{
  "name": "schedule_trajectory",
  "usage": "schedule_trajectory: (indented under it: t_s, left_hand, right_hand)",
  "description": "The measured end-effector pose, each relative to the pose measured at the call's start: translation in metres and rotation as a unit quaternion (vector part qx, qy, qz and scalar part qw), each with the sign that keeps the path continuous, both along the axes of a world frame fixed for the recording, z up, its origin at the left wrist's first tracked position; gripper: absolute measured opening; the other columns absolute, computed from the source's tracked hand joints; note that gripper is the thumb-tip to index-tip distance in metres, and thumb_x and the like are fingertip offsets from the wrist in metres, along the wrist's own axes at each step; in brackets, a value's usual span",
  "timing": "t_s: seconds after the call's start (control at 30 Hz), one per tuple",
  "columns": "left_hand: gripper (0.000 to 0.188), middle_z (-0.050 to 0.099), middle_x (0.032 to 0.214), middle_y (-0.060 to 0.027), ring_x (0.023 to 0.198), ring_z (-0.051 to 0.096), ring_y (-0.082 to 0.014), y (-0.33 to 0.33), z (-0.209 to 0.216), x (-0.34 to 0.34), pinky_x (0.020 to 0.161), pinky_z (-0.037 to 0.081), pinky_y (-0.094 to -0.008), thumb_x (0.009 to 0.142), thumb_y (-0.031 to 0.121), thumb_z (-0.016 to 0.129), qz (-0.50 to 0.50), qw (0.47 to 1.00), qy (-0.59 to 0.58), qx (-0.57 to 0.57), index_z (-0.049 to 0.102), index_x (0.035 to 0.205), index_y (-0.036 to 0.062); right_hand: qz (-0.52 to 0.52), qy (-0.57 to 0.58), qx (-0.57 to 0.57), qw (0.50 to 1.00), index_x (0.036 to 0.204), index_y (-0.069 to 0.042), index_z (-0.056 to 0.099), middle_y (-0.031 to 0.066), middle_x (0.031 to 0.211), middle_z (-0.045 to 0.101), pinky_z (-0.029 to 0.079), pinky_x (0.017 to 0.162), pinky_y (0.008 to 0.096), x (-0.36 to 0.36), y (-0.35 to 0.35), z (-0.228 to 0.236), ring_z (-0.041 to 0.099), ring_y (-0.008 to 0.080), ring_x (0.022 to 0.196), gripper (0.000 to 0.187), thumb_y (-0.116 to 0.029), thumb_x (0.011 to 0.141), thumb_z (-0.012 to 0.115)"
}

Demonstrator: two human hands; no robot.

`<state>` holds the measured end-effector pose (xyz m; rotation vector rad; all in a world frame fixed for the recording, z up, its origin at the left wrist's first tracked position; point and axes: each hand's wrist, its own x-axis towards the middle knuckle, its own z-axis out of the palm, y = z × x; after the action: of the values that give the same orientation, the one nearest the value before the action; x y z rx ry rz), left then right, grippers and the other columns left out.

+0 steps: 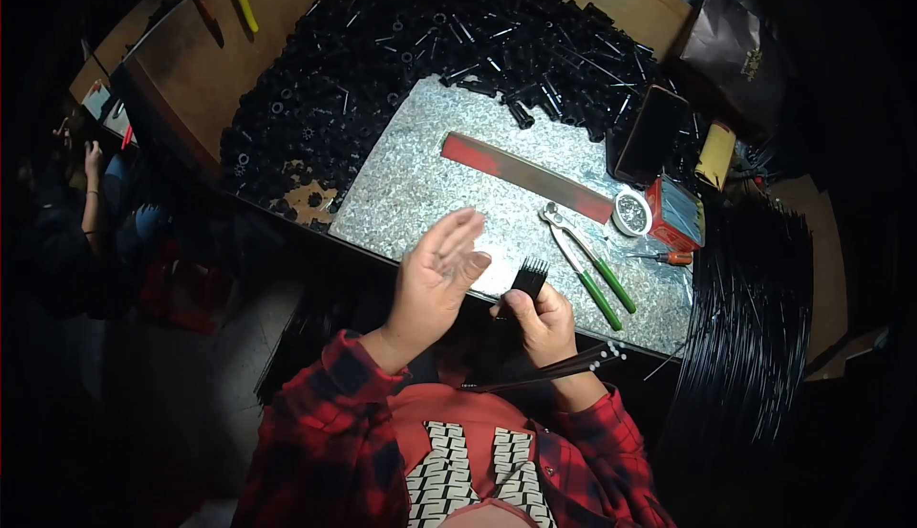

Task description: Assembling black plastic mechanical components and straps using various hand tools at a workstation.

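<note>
My right hand (549, 323) is closed around a small black comb-like piece (529, 278), its fine pale prongs pointing up. Whether it is one piece or a bundle I cannot tell. My left hand (439, 275) is raised beside it, fingers apart and slightly blurred, holding nothing. Both hands are at the near edge of a speckled grey slab (382, 193). A bundle of thin black rods (564, 366) with white tips lies across my right forearm. Just beyond my right hand, green-handled pincers (590, 270) lie on the slab.
Behind the slab rises a heap of black plastic parts (382, 60). A red-and-grey bar (525, 176), a white cup (632, 213) of small bits, a red box (674, 222), a screwdriver (676, 258) and a phone (652, 134) stand about. Black rods (750, 318) hang right. Another person (93, 184) is far left.
</note>
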<state>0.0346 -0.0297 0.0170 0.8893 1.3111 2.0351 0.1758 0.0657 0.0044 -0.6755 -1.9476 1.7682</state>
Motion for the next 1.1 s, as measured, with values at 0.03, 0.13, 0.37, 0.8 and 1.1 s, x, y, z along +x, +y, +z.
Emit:
schedule_trajectory:
  t_s: [0.03, 0.13, 0.37, 0.8, 1.1]
  left_hand:
    - [0.052, 0.049, 0.132, -0.0222, 0.123, 0.05, -0.0246, 0.002, -0.002, 0.002, 0.102, 0.041, -0.0315, 0.093, 0.016, 0.059, 0.002, 1.0, -0.004, -0.001, 0.036, 0.134, -0.0064]
    - [0.035, 0.062, 0.114, -0.0194, 0.105, 0.062, -0.0208, 0.008, 0.001, 0.01, 0.089, 0.05, -0.0291, 0.095, 0.01, 0.054, -0.027, 0.999, -0.034, 0.016, 0.046, 0.126, -0.0051]
    - [0.017, 0.07, 0.093, -0.0102, 0.083, 0.065, -0.0105, 0.013, -0.007, 0.011, 0.071, 0.052, -0.023, 0.094, 0.008, 0.056, -0.017, 0.997, 0.036, -0.07, 0.062, 0.104, -0.0037]
    - [0.029, 0.064, 0.1, -0.0192, 0.092, 0.062, -0.0321, 0.026, -0.002, -0.126, 0.082, 0.049, -0.0361, 0.084, 0.007, 0.062, 0.237, 0.828, 0.446, -0.244, 0.057, 0.11, -0.0044]
    - [0.022, 0.065, 0.089, -0.0188, 0.087, 0.059, -0.0363, 0.041, -0.017, -0.19, 0.08, 0.046, -0.0423, 0.077, 0.007, 0.067, 0.243, 0.656, 0.577, -0.421, 0.062, 0.098, 0.0005]
  right_hand:
    - [-0.003, 0.001, 0.007, 1.0, 0.087, -0.001, 0.059, 0.0051, 0.076, 0.066, 0.048, 0.064, 0.0238, 0.0, 0.0, 0.0, 0.06, 0.0099, 0.069, 0.018, -0.017, 0.095, 0.056]
    - [-0.001, -0.002, 0.016, 1.0, 0.088, -0.001, 0.059, 0.0053, 0.077, 0.066, 0.048, 0.064, 0.0236, -0.002, -0.001, 0.002, 0.06, 0.0097, 0.069, 0.017, -0.016, 0.095, 0.056]
    - [-0.003, 0.013, -0.004, 1.0, 0.09, 0.0, 0.062, 0.004, 0.076, 0.067, 0.047, 0.063, 0.0234, -0.009, -0.005, 0.006, 0.06, 0.0077, 0.07, 0.015, -0.014, 0.093, 0.058]
    - [0.004, -0.003, 0.021, 1.0, 0.084, -0.001, 0.061, 0.0041, 0.074, 0.066, 0.047, 0.064, 0.0242, -0.005, 0.004, -0.001, 0.058, 0.009, 0.068, 0.019, -0.016, 0.094, 0.056]
    - [0.009, -0.024, 0.027, 0.999, 0.085, 0.001, 0.061, 0.0046, 0.075, 0.067, 0.048, 0.064, 0.0251, -0.011, 0.004, 0.005, 0.06, 0.0101, 0.068, 0.023, -0.018, 0.095, 0.053]
